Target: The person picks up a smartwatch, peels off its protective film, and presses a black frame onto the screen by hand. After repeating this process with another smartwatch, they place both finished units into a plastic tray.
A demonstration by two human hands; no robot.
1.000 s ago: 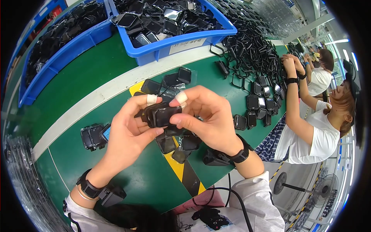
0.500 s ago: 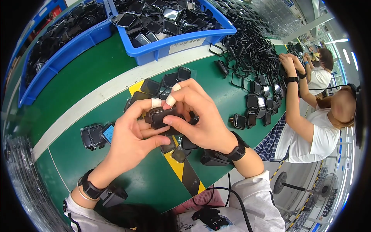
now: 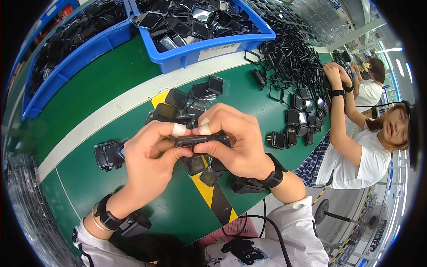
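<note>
Between my two hands a dark smartwatch body (image 3: 189, 141) is held nearly edge-on above the table. My left hand (image 3: 149, 155) pinches its left end with thumb and taped index finger. My right hand (image 3: 242, 144) grips the other end, its taped index finger on top and thumb beneath. The strip under the right fingers is partly hidden. Several dark watch bodies (image 3: 177, 98), some in clear film, lie beyond my hands. A few more watch bodies (image 3: 210, 176) show just below them. Left of my left hand sits a film-wrapped pair of watches (image 3: 106, 155).
Two blue bins (image 3: 213, 46) (image 3: 73, 73) full of watch parts stand at the back. A heap of black frames (image 3: 289, 58) covers the far right, with watch bodies (image 3: 293, 116) before it. A co-worker's hands (image 3: 336, 73) reach into that side. Striped tape (image 3: 213, 196) crosses the green table.
The watch body has turned from face-up to edge-on. My left fingers have closed on its left end, and both hands have come slightly lower. The co-worker's head has turned.
</note>
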